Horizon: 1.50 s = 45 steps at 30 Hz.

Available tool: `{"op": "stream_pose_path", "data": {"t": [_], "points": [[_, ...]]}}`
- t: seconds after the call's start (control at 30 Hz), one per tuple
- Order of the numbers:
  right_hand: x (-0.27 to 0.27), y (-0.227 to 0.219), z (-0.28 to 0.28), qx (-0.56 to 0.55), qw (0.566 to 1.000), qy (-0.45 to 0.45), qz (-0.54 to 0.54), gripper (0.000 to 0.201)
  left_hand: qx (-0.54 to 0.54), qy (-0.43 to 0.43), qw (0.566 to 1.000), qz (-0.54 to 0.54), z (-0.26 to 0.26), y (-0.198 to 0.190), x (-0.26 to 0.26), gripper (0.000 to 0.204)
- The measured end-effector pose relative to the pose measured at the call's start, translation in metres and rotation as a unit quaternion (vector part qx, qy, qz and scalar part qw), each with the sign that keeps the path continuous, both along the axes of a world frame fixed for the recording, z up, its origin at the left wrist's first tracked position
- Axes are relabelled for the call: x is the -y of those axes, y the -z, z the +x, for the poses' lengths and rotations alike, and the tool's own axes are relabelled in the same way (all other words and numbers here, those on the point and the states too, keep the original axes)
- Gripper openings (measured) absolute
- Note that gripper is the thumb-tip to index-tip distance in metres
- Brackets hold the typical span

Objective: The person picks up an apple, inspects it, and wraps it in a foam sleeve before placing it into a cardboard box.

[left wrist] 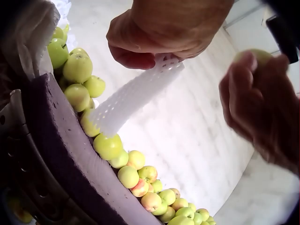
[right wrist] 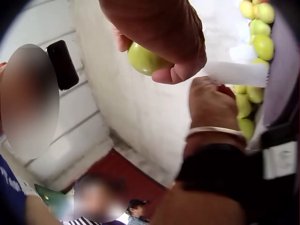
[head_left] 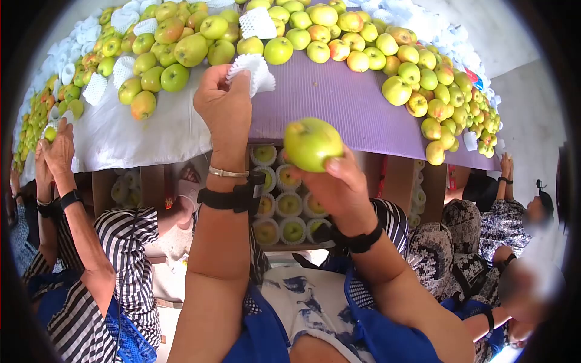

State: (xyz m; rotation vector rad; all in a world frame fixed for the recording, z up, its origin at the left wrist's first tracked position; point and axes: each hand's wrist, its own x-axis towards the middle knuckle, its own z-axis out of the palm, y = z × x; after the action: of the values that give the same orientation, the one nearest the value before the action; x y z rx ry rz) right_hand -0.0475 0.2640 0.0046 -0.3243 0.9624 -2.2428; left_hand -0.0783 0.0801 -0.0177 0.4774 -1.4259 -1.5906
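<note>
Pale wall (head_left: 528, 115), person (head_left: 130, 242) in black-and-white stripes, dark red panel (right wrist: 133, 174)

Blue vest (head_left: 390, 330), black wrist straps (head_left: 225, 199)

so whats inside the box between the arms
The box shows rows of apples in white foam nets. Anything beneath those apples, or hidden by the table edge and the right wrist strap, can't be seen.
</note>
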Motion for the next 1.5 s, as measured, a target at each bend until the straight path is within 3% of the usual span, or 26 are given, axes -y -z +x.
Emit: {"op": "stream_pose_path", "data": {"t": [0.1,0.2,0.3,0.43,0.57,0.63,0.7,0.93,1.07,1.1,1.17,1.2,1.23,1.3,1.33,1.37,1.43,1.5], "points": [[-0.046,0.025,-0.008,-0.031,0.996,0.051,0.071,0.063,0.069,-0.030,0.994,-0.076,0.003,-0.002,0.005,0.014],[-0.082,0.024,-0.018,-0.046,0.988,0.097,0.111,0.061,0.037,0.004,0.999,-0.025,0.006,-0.007,0.002,0.015],[-0.108,0.023,-0.041,-0.110,0.975,0.154,0.114,0.060,0.025,0.022,0.999,-0.008,0.007,-0.006,0.002,0.015],[-0.125,0.002,-0.080,-0.136,0.976,0.169,0.027,0.060,0.031,0.012,0.999,-0.021,0.008,-0.004,0.004,0.016],[-0.107,-0.009,-0.089,-0.159,0.975,0.150,0.035,0.053,0.052,-0.009,0.996,-0.078,0.005,-0.001,0.010,0.016],[-0.096,-0.013,-0.085,-0.142,0.977,0.153,0.042,0.033,0.076,-0.006,0.989,-0.125,0.003,0.006,0.013,0.017],[-0.091,-0.014,-0.087,-0.175,0.971,0.125,0.101,0.048,0.077,0.019,0.993,-0.090,0.004,0.005,0.010,0.017],[-0.089,-0.039,-0.082,-0.133,0.984,0.063,0.097,0.052,0.076,0.036,0.995,-0.053,0.006,-0.002,0.013,0.018],[-0.083,-0.040,-0.083,-0.188,0.977,0.072,0.064,0.043,0.037,0.054,0.997,-0.041,0.004,0.002,0.013,0.019],[-0.079,-0.040,-0.083,-0.222,0.962,0.113,0.110,0.043,0.034,0.063,0.996,-0.046,0.005,0.001,0.010,0.019],[-0.064,-0.043,-0.087,-0.292,0.918,0.190,0.187,0.045,0.033,0.071,0.995,-0.062,0.004,-0.001,0.008,0.018],[-0.055,-0.046,-0.092,-0.387,0.829,0.279,0.293,0.054,0.034,0.070,0.994,-0.072,0.003,0.001,0.007,0.017],[-0.048,-0.050,-0.097,-0.471,0.678,0.367,0.428,0.063,0.035,0.067,0.994,-0.082,0.002,0.003,0.007,0.017],[-0.050,-0.050,-0.127,-0.660,0.403,0.449,0.447,0.066,0.036,0.074,0.995,-0.051,-0.002,0.007,0.008,0.014],[-0.053,-0.055,-0.133,-0.618,0.425,0.460,0.475,0.067,0.028,0.081,0.996,-0.027,-0.003,0.004,0.005,0.014],[-0.056,-0.056,-0.144,-0.537,0.615,0.437,0.377,0.066,0.018,0.085,0.996,-0.025,-0.005,0.003,0.003,0.013],[-0.045,-0.066,-0.131,-0.481,0.714,0.391,0.326,0.049,0.001,0.097,0.995,-0.017,-0.008,0.005,0.002,0.012],[-0.037,-0.067,-0.117,-0.361,0.836,0.283,0.301,0.057,0.024,0.093,0.995,-0.029,-0.010,0.005,0.003,0.011]]}}
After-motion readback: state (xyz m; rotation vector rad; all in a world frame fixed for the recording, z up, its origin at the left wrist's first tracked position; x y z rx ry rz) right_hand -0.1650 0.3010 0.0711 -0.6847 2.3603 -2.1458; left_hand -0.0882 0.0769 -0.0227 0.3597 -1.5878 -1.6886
